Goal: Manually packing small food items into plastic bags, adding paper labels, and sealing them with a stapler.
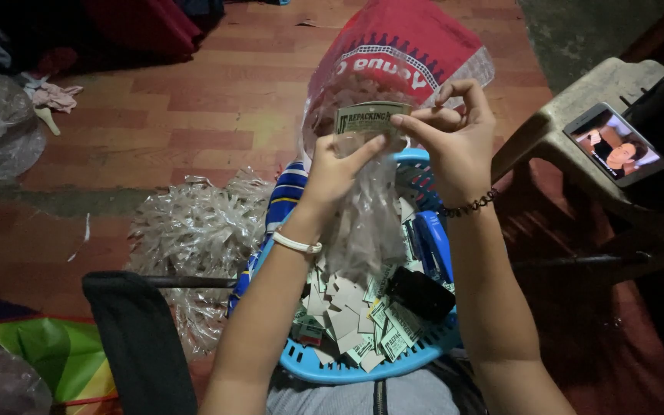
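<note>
Many clear plastic bags point(194, 238) lie heaped on the floor at the left, the largest mass in view, and look empty. Nearer, a blue basket point(363, 369) on the person's lap holds a loose pile of small greenish paper labels point(355, 323), so plenty seems left to do. Above it, one clear bag with a red printed top point(401, 54) is held up, contents unclear. The left hand point(332, 173) and right hand point(455, 134) both pinch a small green-and-white label point(370, 117) at the bag's mouth, fingertips closed on its edges. At the far right, a phone point(615, 144) rests on a plastic stool point(578, 107).
</note>
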